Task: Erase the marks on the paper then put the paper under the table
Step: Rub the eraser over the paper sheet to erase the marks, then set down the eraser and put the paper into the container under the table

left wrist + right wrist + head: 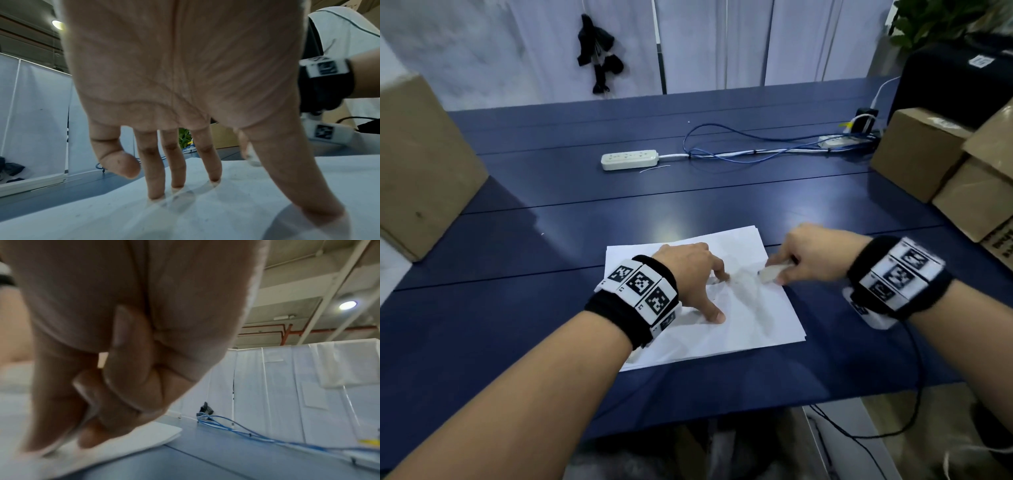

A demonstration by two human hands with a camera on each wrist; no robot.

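Note:
A white sheet of paper (739, 318) lies on the blue table (551, 240) near its front edge, with faint grey smudges around its middle. My left hand (688, 277) presses down on the paper with spread, straight fingertips (213, 178). My right hand (811, 253) is blurred at the paper's right edge and grips a white eraser (777, 272), whose tip touches the sheet. In the right wrist view the curled fingers (127, 369) hide all but a sliver of the eraser (102, 359).
A white power strip (629, 159) and blue cables (739, 150) lie across the far part of the table. Cardboard boxes stand at the left (417, 171) and the right (928, 150). A black cable (914, 377) hangs from my right wrist past the table's front edge.

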